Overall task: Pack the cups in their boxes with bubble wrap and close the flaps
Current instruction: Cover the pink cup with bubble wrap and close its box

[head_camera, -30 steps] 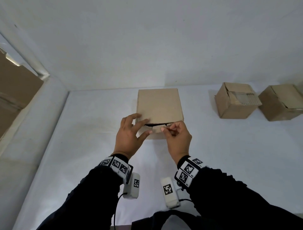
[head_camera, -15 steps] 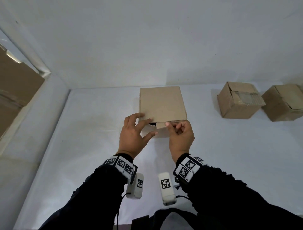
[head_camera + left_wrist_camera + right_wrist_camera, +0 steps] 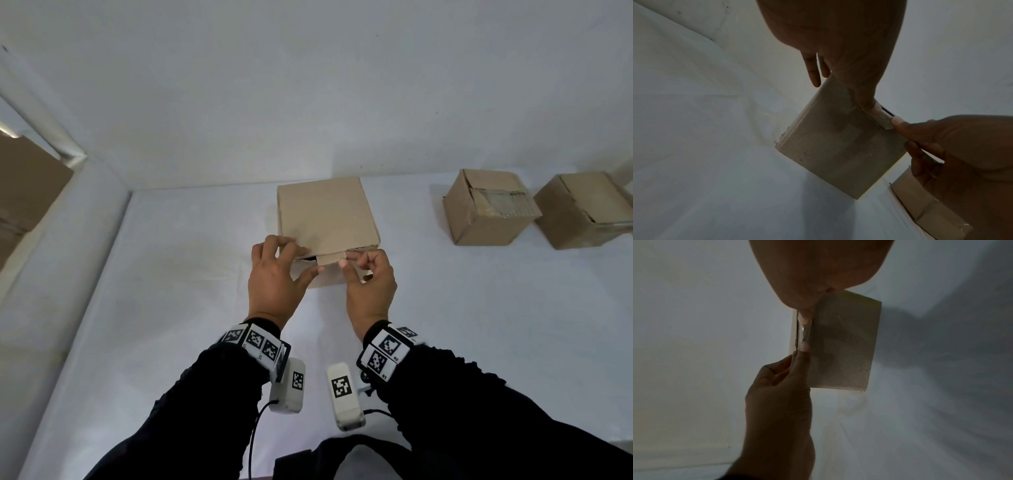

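A brown cardboard box (image 3: 325, 216) stands mid-table with its lid flap lying almost flat. The lid's tuck tab (image 3: 330, 257) hangs over the front wall, with a dark gap left of it. My left hand (image 3: 303, 258) holds the near-left lid corner, fingers bent on top and thumb (image 3: 865, 100) against the front by the tab. My right hand (image 3: 347, 259) pinches the tab's right end between thumb (image 3: 805, 316) and forefinger. No cup or bubble wrap shows; the box's inside is hidden.
Two more cardboard boxes (image 3: 486, 212) (image 3: 582, 212) sit at the back right with their flaps down. A white cloth covers the table (image 3: 171, 308), and a white wall stands just behind the box. Brown cardboard (image 3: 24, 192) leans at the far left.
The lid has come lower and the dark gap at the front has narrowed. My right hand has slid to the tab's right end. The left hand keeps its hold on the corner.
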Demonstrator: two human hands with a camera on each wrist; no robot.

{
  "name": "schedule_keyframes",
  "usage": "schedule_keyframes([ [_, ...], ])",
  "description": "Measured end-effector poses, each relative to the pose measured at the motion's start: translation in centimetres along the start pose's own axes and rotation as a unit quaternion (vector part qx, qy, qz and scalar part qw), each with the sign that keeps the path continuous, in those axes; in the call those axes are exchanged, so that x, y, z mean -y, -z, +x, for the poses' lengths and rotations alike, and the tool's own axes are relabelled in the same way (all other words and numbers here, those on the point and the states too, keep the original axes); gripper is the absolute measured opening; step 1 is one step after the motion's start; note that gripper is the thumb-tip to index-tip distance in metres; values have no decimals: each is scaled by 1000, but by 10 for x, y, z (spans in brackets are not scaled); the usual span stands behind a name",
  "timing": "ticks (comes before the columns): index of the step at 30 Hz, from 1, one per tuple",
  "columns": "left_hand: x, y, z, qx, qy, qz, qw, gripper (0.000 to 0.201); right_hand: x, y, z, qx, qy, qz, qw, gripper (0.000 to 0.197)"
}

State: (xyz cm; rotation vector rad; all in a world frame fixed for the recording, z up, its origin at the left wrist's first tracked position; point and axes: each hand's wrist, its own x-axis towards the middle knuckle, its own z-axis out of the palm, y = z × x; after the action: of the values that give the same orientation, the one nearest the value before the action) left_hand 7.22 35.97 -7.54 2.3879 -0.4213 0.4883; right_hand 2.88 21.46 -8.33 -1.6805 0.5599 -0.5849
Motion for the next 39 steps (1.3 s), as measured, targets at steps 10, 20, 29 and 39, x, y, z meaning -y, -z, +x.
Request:
schedule_keyframes([
  [10,-3,-2,10,-4,65,-60,996,35,-1,22,43,134,111,-89,981,47],
  [20,-8,-7,19,18,114,-22,993,57,3,21,53,115,165,-151,968,41],
  [29,14,1,17,59,59,-5,997,55,-9,31,57,130,247,-222,934,37],
  [39,-4,2,43,86,94,39,991,44,8,25,75,149,220,-276,924,38],
])
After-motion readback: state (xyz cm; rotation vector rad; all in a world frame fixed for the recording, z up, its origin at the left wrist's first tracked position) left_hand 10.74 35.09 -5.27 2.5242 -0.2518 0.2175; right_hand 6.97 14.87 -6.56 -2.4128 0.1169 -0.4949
